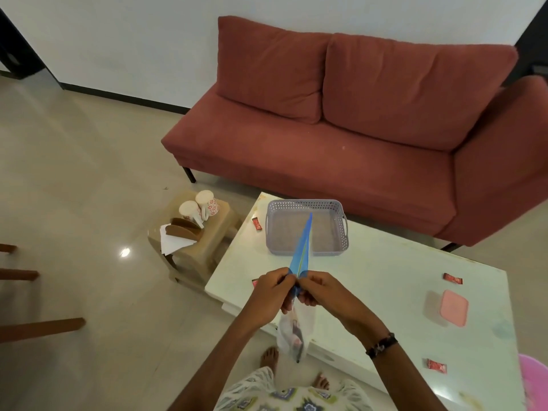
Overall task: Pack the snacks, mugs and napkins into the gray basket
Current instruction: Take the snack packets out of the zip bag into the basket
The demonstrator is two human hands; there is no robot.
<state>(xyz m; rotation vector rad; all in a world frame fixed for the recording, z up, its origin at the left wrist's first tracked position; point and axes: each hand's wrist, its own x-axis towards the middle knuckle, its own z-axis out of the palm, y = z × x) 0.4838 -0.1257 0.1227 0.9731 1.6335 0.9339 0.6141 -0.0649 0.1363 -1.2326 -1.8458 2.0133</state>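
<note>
My left hand [274, 287] and my right hand [318, 289] meet above the table's near edge, both pinching the blue top of a clear zip bag [295, 329] that hangs down with something inside. Its blue strip points toward the gray basket [307, 226], which stands empty at the far side of the white table [385, 292]. Small red snack packets lie on the table at the far left [256, 224], right [452, 278] and near right [436, 366]. Two white mugs with red flowers [199, 206] and white napkins [172, 243] in a brown holder sit on a stool to the left.
A beige stool [204, 247] stands left of the table. A pink-lidded container [450, 308] lies on the table's right. A red sofa [341, 129] fills the back. Wooden chair legs [38, 326] show at far left, and a pink object [535, 381] at the bottom right.
</note>
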